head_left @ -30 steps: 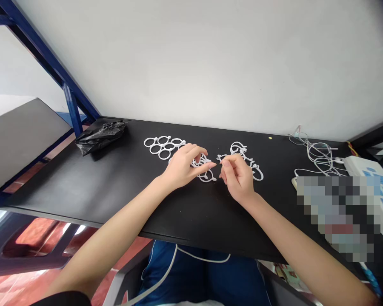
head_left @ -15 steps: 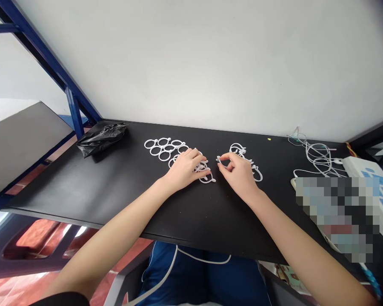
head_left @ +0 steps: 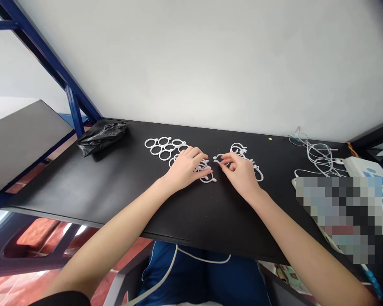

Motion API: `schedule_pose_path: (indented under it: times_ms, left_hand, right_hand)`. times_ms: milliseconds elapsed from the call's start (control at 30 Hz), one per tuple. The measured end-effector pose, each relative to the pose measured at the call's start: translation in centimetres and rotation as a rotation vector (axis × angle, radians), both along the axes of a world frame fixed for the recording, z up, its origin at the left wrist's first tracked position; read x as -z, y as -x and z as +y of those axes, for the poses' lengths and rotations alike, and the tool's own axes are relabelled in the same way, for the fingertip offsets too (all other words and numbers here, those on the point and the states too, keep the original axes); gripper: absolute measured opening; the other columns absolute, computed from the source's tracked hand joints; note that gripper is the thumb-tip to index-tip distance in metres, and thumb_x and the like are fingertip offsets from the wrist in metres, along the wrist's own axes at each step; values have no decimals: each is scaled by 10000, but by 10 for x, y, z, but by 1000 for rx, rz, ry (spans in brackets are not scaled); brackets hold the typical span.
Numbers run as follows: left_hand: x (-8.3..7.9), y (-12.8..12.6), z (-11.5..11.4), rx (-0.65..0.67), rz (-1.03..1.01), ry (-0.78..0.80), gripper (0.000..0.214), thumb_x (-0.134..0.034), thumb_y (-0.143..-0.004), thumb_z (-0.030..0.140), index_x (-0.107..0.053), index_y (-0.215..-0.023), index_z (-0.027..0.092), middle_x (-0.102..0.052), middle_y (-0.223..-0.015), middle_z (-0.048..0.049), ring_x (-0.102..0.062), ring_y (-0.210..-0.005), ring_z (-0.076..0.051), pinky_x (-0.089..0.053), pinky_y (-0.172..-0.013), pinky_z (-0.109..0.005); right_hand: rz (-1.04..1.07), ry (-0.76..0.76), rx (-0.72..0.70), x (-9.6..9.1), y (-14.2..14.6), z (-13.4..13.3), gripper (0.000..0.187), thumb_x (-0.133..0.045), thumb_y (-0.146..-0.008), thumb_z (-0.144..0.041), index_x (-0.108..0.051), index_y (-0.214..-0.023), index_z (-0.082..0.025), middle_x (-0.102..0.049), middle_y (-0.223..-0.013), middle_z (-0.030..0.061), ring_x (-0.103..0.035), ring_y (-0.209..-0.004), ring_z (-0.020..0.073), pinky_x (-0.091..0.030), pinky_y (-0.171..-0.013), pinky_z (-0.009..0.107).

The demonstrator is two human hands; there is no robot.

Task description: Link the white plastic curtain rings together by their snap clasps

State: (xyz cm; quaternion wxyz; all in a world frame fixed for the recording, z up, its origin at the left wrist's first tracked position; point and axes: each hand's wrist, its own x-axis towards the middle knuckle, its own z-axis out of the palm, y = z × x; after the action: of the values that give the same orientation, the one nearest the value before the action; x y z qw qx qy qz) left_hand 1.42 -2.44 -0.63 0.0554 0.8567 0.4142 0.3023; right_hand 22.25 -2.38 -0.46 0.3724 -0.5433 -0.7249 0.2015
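My left hand (head_left: 187, 168) rests fingers-down on a linked cluster of white plastic rings (head_left: 164, 146) on the black table (head_left: 115, 187), pressing the nearest rings (head_left: 207, 176) flat. My right hand (head_left: 241, 170) pinches a single white ring (head_left: 217, 158) between thumb and fingers, held just above the table beside the left fingertips. Behind the right hand lies a loose pile of white rings (head_left: 253, 168).
A crumpled black plastic bag (head_left: 100, 135) lies at the table's back left. White cables (head_left: 321, 157) and a white and blue power strip (head_left: 372, 178) sit at the right, next to a blurred patch. Blue metal frame bars (head_left: 72, 106) stand at the left. A white wall is behind.
My left hand has lowered flat onto the linked rings. My right hand has shifted slightly left with its ring, closer to the left fingertips.
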Motion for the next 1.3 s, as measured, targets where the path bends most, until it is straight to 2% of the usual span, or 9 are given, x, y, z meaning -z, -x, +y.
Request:
schedule_pose_path:
  times_ms: [133,333,467,567,700,900,1067,1200,1300]
  left_hand:
    - [-3,-3,-3,23,-168,-3,396,-696,-859,401,-581,-1149,157,-636,-1067,-95,-582,-984,-231,-509,-888,-399]
    - [-8,-7,-8,84,-343,61,465,-749,-820,366,-533,-1192,189,-638,-1154,-97,-618,-1092,-229,-538,-939,-392]
    - [-9,-9,-10,50,-462,165,553,-769,-798,354,-482,-1243,199,-646,-1185,-100,-661,-1025,-204,-569,-921,-380]
    - [-9,-10,-12,116,-473,187,556,-739,-824,304,-466,-1297,199,-654,-1193,-98,-672,-939,-164,-591,-879,-345]
    - [-7,-12,-13,196,-443,105,436,-626,-893,221,-508,-1313,206,-654,-1172,-92,-641,-981,-162,-594,-824,-306]
    - [-7,-12,-13,205,-379,130,560,-561,-914,183,-397,-1446,247,-593,-1319,-115,-634,-981,-154,-581,-770,-269]
    - [-7,-10,-14,254,-345,113,593,-497,-960,189,-299,-1511,278,-453,-1494,-141,-614,-1152,-195,-573,-904,-332]
    - [-6,-10,-15,294,-324,88,548,-477,-989,218,-304,-1507,251,-375,-1551,-162,-463,-1383,-250,-487,-1079,-438]
    - [-6,-11,-16,297,-325,98,513,-465,-1000,235,-320,-1493,234,-367,-1554,-165,-421,-1415,-246,-449,-1119,-452]
  right_hand:
    - [312,29,-45,-10,8,-8,103,-683,-827,-304,-648,-850,-210,-570,-551,-45,-491,-444,113,-482,-564,313]
    - [736,295,-233,-22,16,-11,241,-836,-690,-336,-675,-812,-205,-666,-798,5,-579,-610,110,-505,-521,256]
    - [829,458,-305,-24,16,-10,295,-865,-645,-329,-649,-803,-204,-652,-761,-15,-603,-659,116,-516,-527,234]
    - [822,503,-338,-25,15,-10,293,-856,-656,-331,-623,-771,-195,-651,-728,-25,-588,-599,98,-522,-524,235]
    - [780,448,-355,-23,15,-11,282,-833,-689,-343,-617,-787,-191,-662,-727,-19,-598,-585,103,-528,-517,243]
    - [649,90,-272,-14,15,-17,328,-784,-767,-290,-655,-1064,-240,-699,-866,16,-674,-737,153,-557,-558,254]
    - [569,-6,-254,-12,17,-20,199,-748,-810,-280,-714,-1005,-257,-702,-936,25,-665,-730,146,-578,-578,268]
    - [536,-43,-221,-12,17,-19,117,-725,-832,-318,-715,-924,-245,-688,-872,25,-675,-748,165,-585,-573,276]
    - [527,-53,-197,-13,17,-19,120,-724,-833,-346,-706,-890,-242,-681,-854,29,-683,-771,180,-588,-567,279]
